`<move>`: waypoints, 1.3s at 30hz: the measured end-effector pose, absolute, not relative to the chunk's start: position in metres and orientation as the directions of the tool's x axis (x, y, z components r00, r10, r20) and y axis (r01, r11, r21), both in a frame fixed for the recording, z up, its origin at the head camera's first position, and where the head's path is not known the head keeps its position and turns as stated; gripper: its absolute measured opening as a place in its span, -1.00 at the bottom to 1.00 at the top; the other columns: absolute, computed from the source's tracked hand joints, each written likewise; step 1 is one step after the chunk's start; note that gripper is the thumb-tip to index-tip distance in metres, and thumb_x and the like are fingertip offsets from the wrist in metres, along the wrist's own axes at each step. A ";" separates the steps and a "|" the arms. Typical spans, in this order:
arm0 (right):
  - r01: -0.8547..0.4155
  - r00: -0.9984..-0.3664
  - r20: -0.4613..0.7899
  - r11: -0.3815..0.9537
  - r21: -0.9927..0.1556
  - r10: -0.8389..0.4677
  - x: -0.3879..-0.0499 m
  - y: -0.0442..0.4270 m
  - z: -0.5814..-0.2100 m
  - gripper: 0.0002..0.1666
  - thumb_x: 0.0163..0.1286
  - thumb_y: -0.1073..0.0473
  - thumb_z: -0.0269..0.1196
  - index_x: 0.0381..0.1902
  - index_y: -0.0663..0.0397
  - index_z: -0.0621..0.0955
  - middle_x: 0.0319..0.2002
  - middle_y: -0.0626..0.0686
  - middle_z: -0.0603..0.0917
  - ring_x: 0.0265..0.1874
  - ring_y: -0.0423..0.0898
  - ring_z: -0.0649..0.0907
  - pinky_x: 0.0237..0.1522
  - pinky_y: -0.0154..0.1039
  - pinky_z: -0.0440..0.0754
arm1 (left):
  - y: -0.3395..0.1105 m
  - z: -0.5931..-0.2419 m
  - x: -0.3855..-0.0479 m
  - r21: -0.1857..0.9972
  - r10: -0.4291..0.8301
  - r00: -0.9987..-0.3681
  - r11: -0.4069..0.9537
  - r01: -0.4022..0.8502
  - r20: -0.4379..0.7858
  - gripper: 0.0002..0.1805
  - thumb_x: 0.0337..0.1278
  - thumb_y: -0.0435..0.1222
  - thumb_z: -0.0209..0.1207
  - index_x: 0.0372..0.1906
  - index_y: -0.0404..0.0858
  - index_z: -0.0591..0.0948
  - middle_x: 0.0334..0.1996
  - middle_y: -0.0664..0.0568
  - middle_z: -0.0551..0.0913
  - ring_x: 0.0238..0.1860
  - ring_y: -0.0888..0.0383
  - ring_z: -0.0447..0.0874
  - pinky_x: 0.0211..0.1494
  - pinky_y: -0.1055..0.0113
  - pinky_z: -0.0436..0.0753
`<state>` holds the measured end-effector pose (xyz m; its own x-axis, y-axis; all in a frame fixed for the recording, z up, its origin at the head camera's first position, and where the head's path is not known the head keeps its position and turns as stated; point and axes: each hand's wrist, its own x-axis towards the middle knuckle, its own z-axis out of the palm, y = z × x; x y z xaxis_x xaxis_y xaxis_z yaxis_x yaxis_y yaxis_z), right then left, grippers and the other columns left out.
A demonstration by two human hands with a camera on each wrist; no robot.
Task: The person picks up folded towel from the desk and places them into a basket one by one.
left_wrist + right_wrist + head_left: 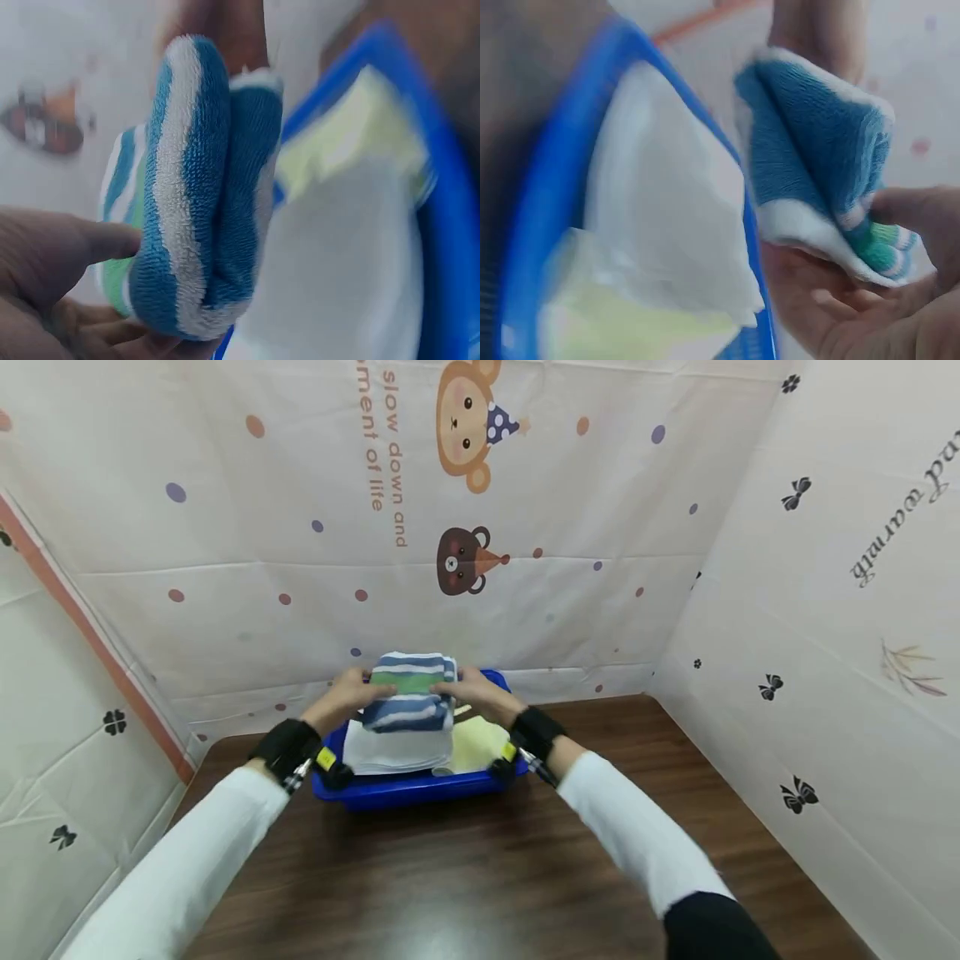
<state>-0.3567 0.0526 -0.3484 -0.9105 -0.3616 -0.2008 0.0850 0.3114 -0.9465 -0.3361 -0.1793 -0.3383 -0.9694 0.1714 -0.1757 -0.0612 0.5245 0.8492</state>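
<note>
A folded terry towel, striped blue, white and green, is held up between both hands over the back of a blue basket. My left hand grips its left edge, thumb on top and fingers beneath, as the left wrist view shows with the towel close up. On the opposite edge my right hand pinches the towel the same way. Below it in the basket lie a folded white cloth at left and a pale yellow cloth at right.
The basket stands on a dark brown wooden table, close to the back wall. That wall is hung with a printed sheet of bears and dots. More printed sheeting rises along the right side.
</note>
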 end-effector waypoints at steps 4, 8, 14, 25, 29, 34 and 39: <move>0.152 -0.900 -0.286 0.377 -0.913 -0.329 -0.383 0.031 -0.352 -0.49 0.55 0.11 0.14 0.32 0.25 0.35 -0.19 0.11 0.51 -0.33 -0.01 0.54 0.26 0.20 0.59 | -0.184 -0.346 -0.357 0.832 0.122 -0.958 0.531 -0.159 -0.260 -0.35 0.46 -0.22 0.09 0.39 -0.60 0.22 0.23 -0.46 0.44 0.21 -0.28 0.54 0.30 -0.16 0.60; 0.201 -0.893 -0.359 0.475 -0.857 -0.271 -0.389 0.029 -0.367 -0.61 0.56 0.13 0.11 0.18 0.27 0.40 -0.22 0.11 0.40 -0.27 0.06 0.52 0.26 0.22 0.57 | -0.179 -0.364 -0.361 0.822 0.116 -0.926 0.510 -0.255 -0.359 -0.32 0.46 -0.25 0.08 0.42 -0.62 0.16 0.36 -0.52 0.33 0.34 -0.41 0.45 0.32 -0.16 0.59; 0.251 -0.874 -0.416 0.500 -0.829 -0.252 -0.385 0.035 -0.383 -0.54 0.57 0.17 0.12 0.32 0.28 0.41 0.19 0.27 0.48 0.26 0.29 0.56 0.25 0.23 0.60 | -0.168 -0.378 -0.362 0.727 0.069 -0.922 0.638 -0.254 -0.382 -0.29 0.40 -0.26 0.14 0.43 -0.62 0.21 0.28 -0.55 0.44 0.20 -0.38 0.63 0.06 -0.03 0.76; 0.172 -0.849 -0.441 0.637 -0.752 -0.291 -0.377 0.039 -0.401 -0.72 0.59 0.22 0.13 -0.41 0.13 0.50 -0.62 0.03 0.41 -0.48 -0.03 0.57 0.11 0.13 0.72 | -0.159 -0.392 -0.360 0.695 0.142 -0.857 0.656 -0.294 -0.496 -0.39 0.47 -0.38 0.10 0.40 -0.72 0.23 0.25 -0.67 0.42 0.23 -0.44 0.57 0.10 -0.07 0.73; 0.173 -0.841 -0.455 0.651 -0.739 -0.293 -0.377 0.040 -0.406 -0.66 0.58 0.23 0.14 -0.49 0.08 0.47 -0.65 0.02 0.39 -0.54 -0.05 0.54 0.08 0.11 0.73 | -0.158 -0.398 -0.360 0.675 0.151 -0.836 0.672 -0.304 -0.527 -0.43 0.47 -0.39 0.09 0.35 -0.73 0.30 0.23 -0.63 0.47 0.21 -0.39 0.61 0.10 -0.03 0.74; 0.164 -0.851 -0.451 0.677 -0.717 -0.271 -0.375 0.036 -0.412 -0.58 0.57 0.24 0.14 -0.57 0.09 0.40 -0.65 0.04 0.44 -0.58 -0.06 0.56 0.04 0.10 0.75 | -0.158 -0.403 -0.360 0.659 0.161 -0.830 0.695 -0.288 -0.534 -0.47 0.46 -0.36 0.10 0.28 -0.74 0.35 -0.14 -0.53 0.68 -0.34 -0.13 0.81 -0.13 0.10 0.81; 0.118 -0.891 -0.374 0.667 -0.735 -0.255 -0.373 0.033 -0.407 -0.80 0.56 0.21 0.16 -0.16 0.30 0.49 -0.26 0.18 0.57 -0.39 -0.01 0.60 0.06 0.09 0.74 | -0.163 -0.403 -0.358 0.671 0.131 -0.867 0.692 -0.268 -0.481 -0.46 0.45 -0.29 0.11 0.31 -0.62 0.35 -0.30 -0.29 0.54 -0.52 0.09 0.54 -0.22 0.17 0.79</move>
